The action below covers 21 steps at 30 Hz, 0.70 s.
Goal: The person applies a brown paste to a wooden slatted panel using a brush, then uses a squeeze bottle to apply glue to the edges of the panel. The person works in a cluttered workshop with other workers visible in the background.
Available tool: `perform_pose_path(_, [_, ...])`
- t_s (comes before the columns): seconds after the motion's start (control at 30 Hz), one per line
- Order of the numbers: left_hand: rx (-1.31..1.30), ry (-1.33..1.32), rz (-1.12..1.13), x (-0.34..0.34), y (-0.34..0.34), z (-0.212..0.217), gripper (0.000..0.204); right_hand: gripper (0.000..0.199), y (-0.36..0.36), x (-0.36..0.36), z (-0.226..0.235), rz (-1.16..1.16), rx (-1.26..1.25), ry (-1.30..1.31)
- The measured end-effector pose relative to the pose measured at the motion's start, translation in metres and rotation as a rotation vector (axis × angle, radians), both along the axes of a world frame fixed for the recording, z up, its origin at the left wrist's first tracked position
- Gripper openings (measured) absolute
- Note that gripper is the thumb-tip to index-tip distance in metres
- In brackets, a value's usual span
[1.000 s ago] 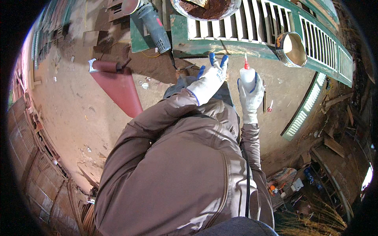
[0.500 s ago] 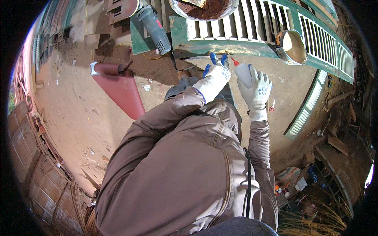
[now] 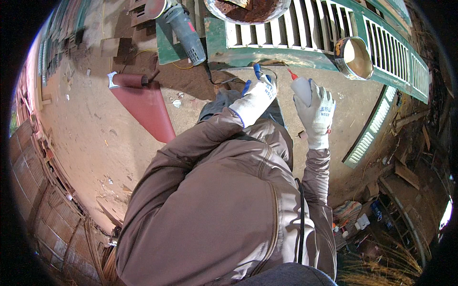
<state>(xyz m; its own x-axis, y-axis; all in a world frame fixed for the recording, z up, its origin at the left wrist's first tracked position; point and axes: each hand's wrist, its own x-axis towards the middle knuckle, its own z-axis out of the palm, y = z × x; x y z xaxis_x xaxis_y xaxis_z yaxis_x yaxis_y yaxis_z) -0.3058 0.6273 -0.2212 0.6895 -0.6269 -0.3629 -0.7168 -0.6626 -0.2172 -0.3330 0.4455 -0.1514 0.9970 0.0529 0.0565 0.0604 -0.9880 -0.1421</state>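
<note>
Dusty ground (image 3: 100, 138) lies below the white bottle (image 3: 302, 90).

white bottle (image 3: 301, 90) (red-tipped), tilted left

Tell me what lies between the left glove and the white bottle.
In the head view, only a narrow strip of bare ground shows between the left hand and the white bottle.

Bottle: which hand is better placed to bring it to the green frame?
Probably the right hand: it holds the bottle, its red tip angled toward the green frame; the left hand is apart from the bottle.
</note>
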Motion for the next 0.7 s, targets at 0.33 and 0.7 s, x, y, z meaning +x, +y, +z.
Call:
perform_pose_path(0.33, [-0.115,-0.208,0.021,-0.006,0.008,0.025,0.014,0.065,0.008,0.001,0.000,0.017,0.056,0.052])
perform_pose_path(0.7, [-0.157,0.033,0.143,-0.012,0.003,0.024,0.018,0.062,-0.017,-0.005,0.003,-0.050,0.017,0.022])
